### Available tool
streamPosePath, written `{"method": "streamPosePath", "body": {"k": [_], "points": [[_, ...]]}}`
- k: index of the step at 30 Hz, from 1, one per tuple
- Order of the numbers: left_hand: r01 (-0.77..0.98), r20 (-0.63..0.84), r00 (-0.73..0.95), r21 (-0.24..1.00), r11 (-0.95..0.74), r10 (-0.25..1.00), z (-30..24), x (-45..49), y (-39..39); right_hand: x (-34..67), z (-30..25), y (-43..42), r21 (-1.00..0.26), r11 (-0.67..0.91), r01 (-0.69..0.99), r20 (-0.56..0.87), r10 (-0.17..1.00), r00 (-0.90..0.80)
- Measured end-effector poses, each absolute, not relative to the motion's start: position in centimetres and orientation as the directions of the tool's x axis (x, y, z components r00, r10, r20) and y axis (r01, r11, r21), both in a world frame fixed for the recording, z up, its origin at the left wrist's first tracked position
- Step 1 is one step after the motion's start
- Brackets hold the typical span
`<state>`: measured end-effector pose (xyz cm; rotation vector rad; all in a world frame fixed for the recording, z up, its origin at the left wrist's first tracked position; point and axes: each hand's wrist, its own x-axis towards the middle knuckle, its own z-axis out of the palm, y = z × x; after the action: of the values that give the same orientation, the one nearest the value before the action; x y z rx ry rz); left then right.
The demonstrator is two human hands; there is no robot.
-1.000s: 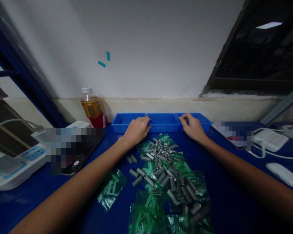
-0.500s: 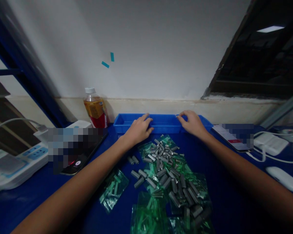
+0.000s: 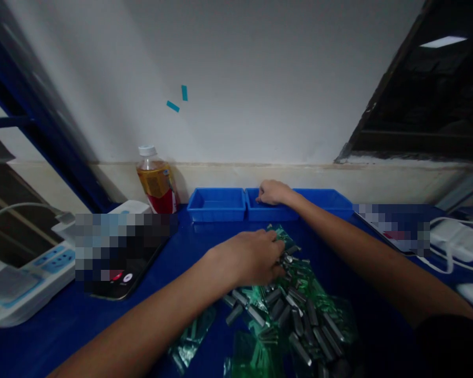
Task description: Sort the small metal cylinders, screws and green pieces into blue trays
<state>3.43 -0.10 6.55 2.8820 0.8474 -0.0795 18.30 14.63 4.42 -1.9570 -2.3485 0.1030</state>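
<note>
Metal pieces (image 3: 295, 310) heaped on green bags (image 3: 256, 357), left hand (image 3: 256, 257) on the heap's far edge.
Its grip curls down over them; whether it pinches one cannot be told. Beyond the heap, the right hand (image 3: 271, 191) hooks its grip over the rim of the middle blue tray (image 3: 271, 213).

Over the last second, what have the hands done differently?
The left hand drew back from the trays onto the metal pieces, fingers curled among them; whether it grips any cannot be made out. The right hand slid left to the middle tray's left end. Trays, bottle and green bags stayed put.
</note>
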Motion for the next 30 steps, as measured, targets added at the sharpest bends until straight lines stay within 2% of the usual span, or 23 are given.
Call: {"method": "streamPosePath", "body": {"k": [2,6,11,14,21,25,30], "points": [[0.574,-0.151,0.817,0.114,-0.811,0.557,7.1,3.1,-0.7,18.2,4.5,14.8,-0.102,0.176,0.979,0.008,0.984,-0.177],[0.677,-0.134,0.734,0.063,-0.734,0.666,8.9,1.4,-0.8,18.2,4.5,14.7,-0.124,0.189,0.974,0.009,0.982,-0.189],[0.809,-0.363,0.538,-0.034,-0.587,0.761,9.9,1.1,-0.5,18.2,4.4,14.5,-0.185,0.207,0.961,0.002,0.978,-0.210],[0.815,-0.426,0.478,-0.112,-0.569,0.768,9.7,1.5,-0.2,18.4,4.4,14.4,-0.234,0.198,0.952,0.018,0.980,-0.199],[0.802,-0.428,0.485,-0.128,-0.583,0.762,9.0,1.2,0.2,19.0,4.6,14.0,-0.311,0.166,0.936,0.028,0.986,-0.165],[0.801,-0.362,0.512,-0.127,-0.585,0.779,8.5,0.8,0.6,19.0,4.4,14.1,-0.313,0.163,0.936,0.023,0.986,-0.165],[0.777,-0.333,0.585,-0.028,-0.628,0.739,8.7,0.5,1.0,18.7,3.8,14.4,-0.282,0.159,0.946,0.030,0.987,-0.157]]}}
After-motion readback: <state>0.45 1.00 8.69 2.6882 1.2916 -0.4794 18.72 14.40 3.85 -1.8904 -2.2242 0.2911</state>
